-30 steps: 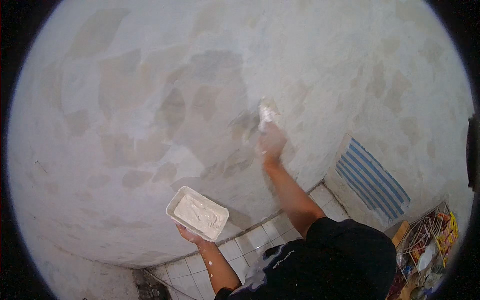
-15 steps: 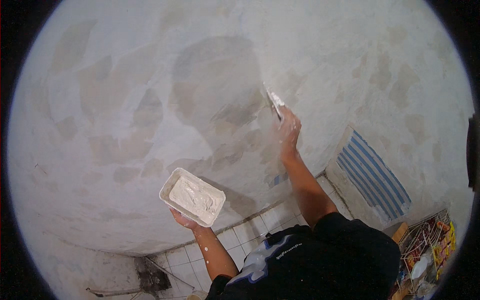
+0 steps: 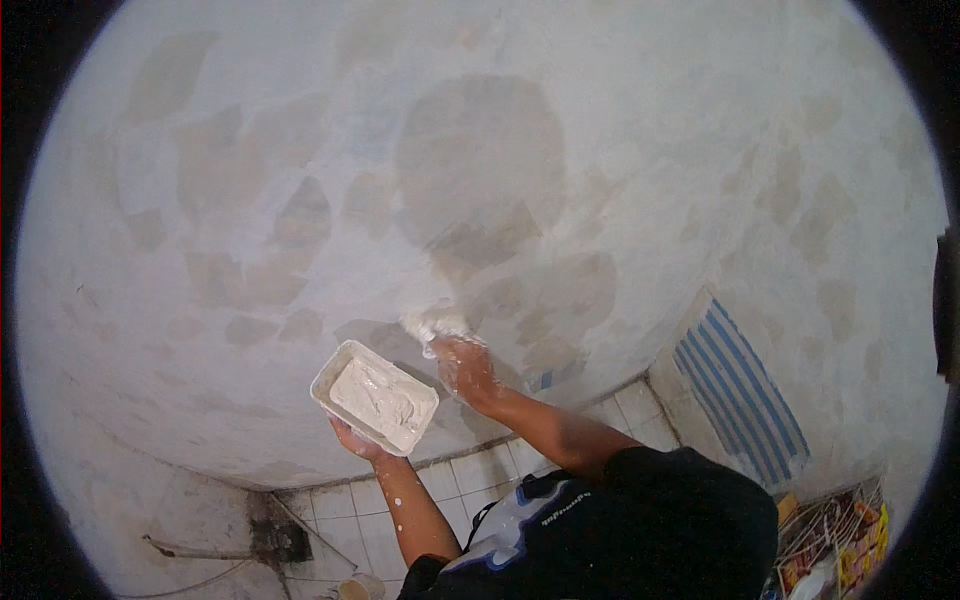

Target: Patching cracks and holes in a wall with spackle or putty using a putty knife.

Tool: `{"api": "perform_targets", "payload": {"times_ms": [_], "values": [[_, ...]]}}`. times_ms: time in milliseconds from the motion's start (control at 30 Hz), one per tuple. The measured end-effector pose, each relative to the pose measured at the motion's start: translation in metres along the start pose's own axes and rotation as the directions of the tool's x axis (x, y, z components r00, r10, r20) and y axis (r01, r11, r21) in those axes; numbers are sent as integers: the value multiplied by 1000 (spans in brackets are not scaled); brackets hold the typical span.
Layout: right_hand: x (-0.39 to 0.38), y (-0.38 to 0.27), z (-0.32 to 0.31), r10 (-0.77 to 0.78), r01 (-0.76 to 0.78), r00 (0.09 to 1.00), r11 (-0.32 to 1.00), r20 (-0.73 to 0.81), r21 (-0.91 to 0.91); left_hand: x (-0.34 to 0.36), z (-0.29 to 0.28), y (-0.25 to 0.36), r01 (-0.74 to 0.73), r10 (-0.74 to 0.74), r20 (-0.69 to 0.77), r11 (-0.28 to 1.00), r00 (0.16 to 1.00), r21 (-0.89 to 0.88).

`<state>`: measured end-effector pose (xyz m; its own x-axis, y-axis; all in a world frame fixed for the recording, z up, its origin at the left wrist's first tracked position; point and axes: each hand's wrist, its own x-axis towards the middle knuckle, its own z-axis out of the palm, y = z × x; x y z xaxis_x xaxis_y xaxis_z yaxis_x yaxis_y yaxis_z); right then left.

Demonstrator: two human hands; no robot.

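My left hand (image 3: 355, 436) grips a white rectangular tray (image 3: 421, 417) from underneath; wet off-white paste lies spread inside it. My right hand (image 3: 462, 365) is closed on a paste-covered scraper (image 3: 432, 325), somewhat blurred, just up and to the right of the tray. The scraper is against or close to the patched grey-white wall (image 3: 600, 150); whether it touches I cannot tell. Its handle is mostly hidden by my fingers.
A blue-striped panel (image 3: 740, 390) is at the wall's lower right. White tiles (image 3: 330, 540) run along the wall's foot. A wire rack (image 3: 840, 540) with packets stands at lower right, pipes (image 3: 190, 550) at lower left, a pale container (image 3: 362, 588) at the bottom.
My right hand with the scraper has swung down and left from high on the wall to beside the tray. The tray has shifted slightly left.
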<state>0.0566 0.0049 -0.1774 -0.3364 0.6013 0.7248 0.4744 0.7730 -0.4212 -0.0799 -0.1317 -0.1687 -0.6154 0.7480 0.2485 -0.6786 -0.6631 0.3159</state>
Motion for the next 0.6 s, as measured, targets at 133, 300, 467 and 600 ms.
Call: {"api": "perform_targets", "payload": {"times_ms": [133,300,467,600], "values": [[26,-4,-27,24,-67,994,897,104,438,1,9,-3,-40,39,49,999,998,29],[101,3,-138,-81,189,868,966,-489,175,-10,40,-7,-86,86,73,996,994,4],[150,-2,-195,9,12,810,999,-586,33,-14,46,-9,-144,141,143,990,980,8],[156,21,-120,-103,-1,814,984,-572,-178,-12,49,-15,-190,178,157,980,971,63]]}}
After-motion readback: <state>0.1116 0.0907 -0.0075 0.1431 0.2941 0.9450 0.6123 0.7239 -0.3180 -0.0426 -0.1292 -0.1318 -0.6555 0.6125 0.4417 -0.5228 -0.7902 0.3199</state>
